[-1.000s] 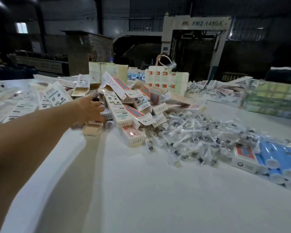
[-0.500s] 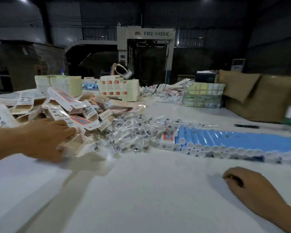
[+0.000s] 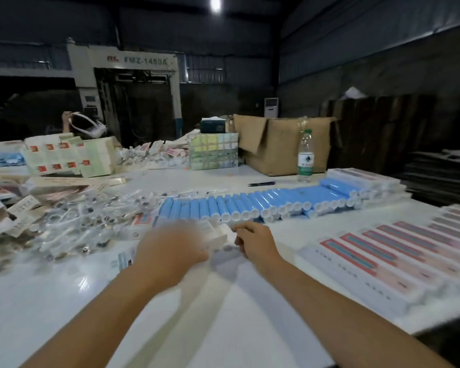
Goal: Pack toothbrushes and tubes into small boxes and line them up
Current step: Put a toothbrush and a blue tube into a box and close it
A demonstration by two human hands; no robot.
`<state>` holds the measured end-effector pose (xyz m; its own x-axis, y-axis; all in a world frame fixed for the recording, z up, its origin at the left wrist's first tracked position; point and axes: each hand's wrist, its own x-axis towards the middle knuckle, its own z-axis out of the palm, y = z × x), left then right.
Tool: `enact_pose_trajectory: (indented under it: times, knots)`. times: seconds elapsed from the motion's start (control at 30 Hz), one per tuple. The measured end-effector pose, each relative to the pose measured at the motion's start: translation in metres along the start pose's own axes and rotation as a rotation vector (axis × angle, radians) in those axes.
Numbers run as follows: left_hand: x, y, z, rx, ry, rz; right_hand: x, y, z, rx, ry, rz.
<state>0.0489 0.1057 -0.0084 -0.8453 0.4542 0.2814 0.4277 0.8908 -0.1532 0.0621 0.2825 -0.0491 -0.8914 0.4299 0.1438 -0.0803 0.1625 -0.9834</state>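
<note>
White box [image 3: 215, 236] sits between my hands, long axis left-right; left hand [image 3: 170, 251] is blurred, grip unclear, right hand [image 3: 254, 241] pinches its end flap. Blue tubes [image 3: 250, 204] lie just beyond, nearer my right.

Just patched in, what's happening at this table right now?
A person is packing at a white table. Both hands meet on a small white cardboard box: the blurred left hand is over it, and the right hand pinches its end. Behind lie a row of blue tubes with white caps and a heap of clear-wrapped toothbrushes. Finished red-striped boxes are lined up on the right.
</note>
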Motion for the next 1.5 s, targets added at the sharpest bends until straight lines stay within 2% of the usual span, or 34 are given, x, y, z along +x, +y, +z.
enact_pose_trajectory:
  times: [0.07,0.2,0.47,0.57,0.67,0.77,0.87,0.93,1.0,1.07,1.2,1.3,1.5]
  knots:
    - [0.004,0.021,0.011,0.088,0.059,0.011,0.000,-0.001,-0.008,0.084,0.047,0.037]
    - [-0.008,0.028,0.039,0.184,0.089,0.030,-0.001,0.002,-0.010,0.083,0.019,0.039]
    - [-0.011,0.026,0.048,0.207,0.108,0.157,0.012,-0.007,-0.013,-0.026,0.054,0.088]
    - [-0.005,0.025,0.050,0.197,0.080,0.160,0.044,-0.027,-0.030,-0.260,0.132,-0.023]
    - [-0.003,0.027,0.049,0.196,0.027,0.141,0.081,-0.048,-0.067,-0.626,0.206,-0.144]
    - [0.000,0.029,0.047,0.170,0.035,0.157,0.117,-0.055,-0.115,-0.964,0.294,-0.149]
    - [0.003,0.029,0.039,-0.042,0.125,0.164,0.146,-0.054,-0.161,-1.251,0.345,-0.083]
    - [0.009,0.029,0.056,-0.105,0.364,0.229,0.163,-0.049,-0.186,-1.395,0.401,-0.018]
    - [0.016,0.026,0.065,-0.142,0.483,0.249,0.179,-0.040,-0.207,-1.484,0.447,0.072]
    - [0.021,0.025,0.071,-0.130,0.504,0.263,0.194,-0.030,-0.222,-1.533,0.453,0.153]
    - [0.027,0.022,0.080,-0.134,0.470,0.270,0.218,-0.010,-0.238,-1.512,0.343,0.285]
    - [0.029,0.021,0.081,-0.122,0.474,0.276,0.231,0.003,-0.240,-1.514,0.366,0.390]
    - [0.023,0.024,0.071,-0.058,0.394,0.269,0.234,0.002,-0.238,-1.516,0.386,0.344]
